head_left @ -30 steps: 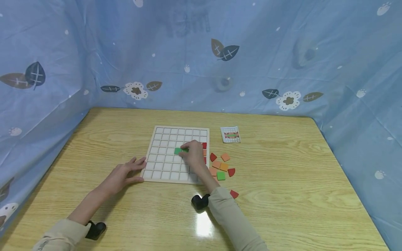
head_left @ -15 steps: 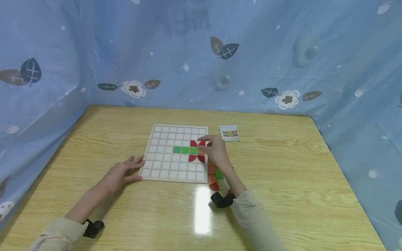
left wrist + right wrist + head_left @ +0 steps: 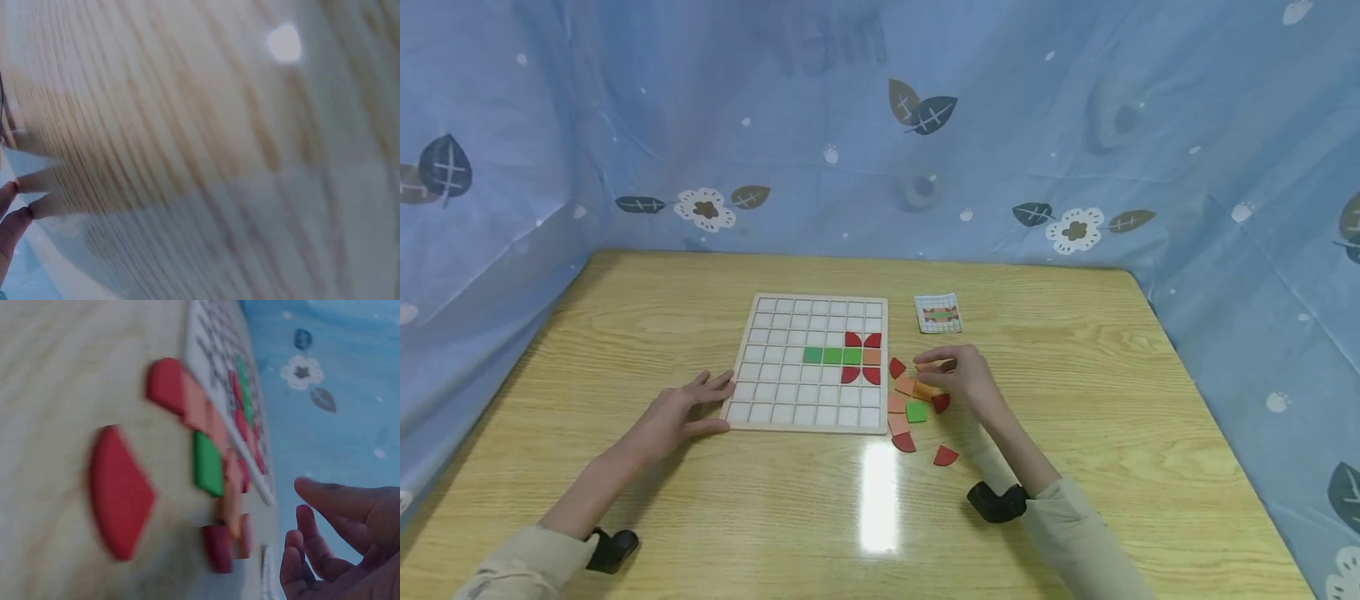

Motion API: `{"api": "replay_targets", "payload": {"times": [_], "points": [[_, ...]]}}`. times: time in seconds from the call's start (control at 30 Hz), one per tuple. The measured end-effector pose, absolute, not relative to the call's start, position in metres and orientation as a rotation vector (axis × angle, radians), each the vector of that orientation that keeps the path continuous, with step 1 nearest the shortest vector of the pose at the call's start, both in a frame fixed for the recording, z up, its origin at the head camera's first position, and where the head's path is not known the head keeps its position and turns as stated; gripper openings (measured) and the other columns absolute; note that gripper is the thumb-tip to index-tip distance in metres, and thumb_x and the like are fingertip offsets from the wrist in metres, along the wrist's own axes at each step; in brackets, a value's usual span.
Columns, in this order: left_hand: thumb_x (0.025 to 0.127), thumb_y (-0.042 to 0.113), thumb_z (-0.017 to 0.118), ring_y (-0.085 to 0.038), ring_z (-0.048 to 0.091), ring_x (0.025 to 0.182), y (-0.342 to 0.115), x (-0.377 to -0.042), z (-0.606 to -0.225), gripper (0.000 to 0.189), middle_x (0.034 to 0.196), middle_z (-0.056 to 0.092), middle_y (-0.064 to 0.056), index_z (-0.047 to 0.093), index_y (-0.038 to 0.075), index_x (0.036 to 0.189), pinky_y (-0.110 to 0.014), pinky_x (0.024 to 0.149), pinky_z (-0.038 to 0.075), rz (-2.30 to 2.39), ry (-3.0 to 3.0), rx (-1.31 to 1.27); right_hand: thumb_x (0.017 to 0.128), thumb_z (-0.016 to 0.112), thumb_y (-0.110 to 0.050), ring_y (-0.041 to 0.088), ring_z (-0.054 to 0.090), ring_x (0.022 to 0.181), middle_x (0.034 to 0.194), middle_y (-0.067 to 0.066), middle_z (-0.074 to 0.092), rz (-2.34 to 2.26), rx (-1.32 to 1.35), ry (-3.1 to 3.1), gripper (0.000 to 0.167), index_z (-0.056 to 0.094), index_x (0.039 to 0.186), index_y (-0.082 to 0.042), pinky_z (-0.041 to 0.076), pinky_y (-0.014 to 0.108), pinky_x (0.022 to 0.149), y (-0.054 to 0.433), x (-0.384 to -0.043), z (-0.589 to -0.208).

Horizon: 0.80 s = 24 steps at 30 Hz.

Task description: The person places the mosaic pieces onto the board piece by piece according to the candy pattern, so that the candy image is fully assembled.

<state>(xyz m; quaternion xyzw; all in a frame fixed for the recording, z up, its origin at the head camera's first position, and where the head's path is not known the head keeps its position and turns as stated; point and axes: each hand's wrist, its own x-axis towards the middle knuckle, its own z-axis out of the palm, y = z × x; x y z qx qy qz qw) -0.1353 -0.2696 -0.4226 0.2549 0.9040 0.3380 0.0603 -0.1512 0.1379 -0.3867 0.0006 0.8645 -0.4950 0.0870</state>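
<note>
A white grid board (image 3: pixel 778 392) with a wooden frame lies on the table. On it are three green square tiles (image 3: pixel 832 356) in a row, an orange tile (image 3: pixel 871 357) at their right end and several red quarter-round tiles (image 3: pixel 852 339) around that end. My left hand (image 3: pixel 666 421) touches the board's left edge, thumb and fingers spread. My right hand (image 3: pixel 970 379) hovers over the loose tiles, its fingertips near an orange square (image 3: pixel 927 367) that they partly cover. In the right wrist view its thumb and fingers stand apart with nothing visible between them.
Right of the board lie loose orange tiles (image 3: pixel 898 425), a green tile (image 3: pixel 916 412) and several red quarter-rounds (image 3: pixel 946 456). A small printed pattern card (image 3: pixel 937 314) lies behind them. A blue patterned cloth (image 3: pixel 820 167) hangs around the wooden table (image 3: pixel 760 508).
My right hand has moved right, from the green tiles on the board to above the loose tiles. The left hand stays at the board's edge. The head view has shifted slightly.
</note>
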Motion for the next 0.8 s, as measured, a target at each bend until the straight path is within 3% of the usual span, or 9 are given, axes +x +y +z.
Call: {"api": "replay_targets", "payload": {"times": [0.17,0.47,0.8], "points": [[0.08,0.016,0.075,-0.057,0.03,0.129,-0.27,-0.135,-0.424,0.06,0.14,0.044,-0.025,0.053,-0.01,0.13,-0.068,0.098,0.03,1.013,2.742,0.771,0.083,0.072,0.0,0.016,0.063,0.074,0.1,0.013,0.072,-1.423,-0.062,2.562,0.016,0.074,0.099,0.002,0.049,0.024,0.056,0.139,-0.139,-0.396],[0.081,0.017,0.075,-0.056,0.028,0.13,-0.272,-0.136,-0.425,0.061,0.141,0.042,-0.024,0.052,-0.009,0.131,-0.068,0.099,0.028,1.004,2.732,0.745,0.074,0.08,0.0,0.012,0.051,0.068,0.079,0.003,0.064,-1.167,-0.25,2.746,0.021,0.075,0.094,-0.001,0.045,0.021,0.059,0.142,-0.117,-0.411],[0.08,0.017,0.075,-0.057,0.03,0.128,-0.27,-0.134,-0.423,0.061,0.14,0.043,-0.026,0.053,-0.01,0.13,-0.068,0.098,0.03,0.989,2.752,0.776,0.073,0.081,0.002,0.011,0.052,0.065,0.077,0.002,0.062,-1.014,-0.504,2.869,0.022,0.072,0.093,0.001,0.046,0.02,0.057,0.149,-0.117,-0.417]]}}
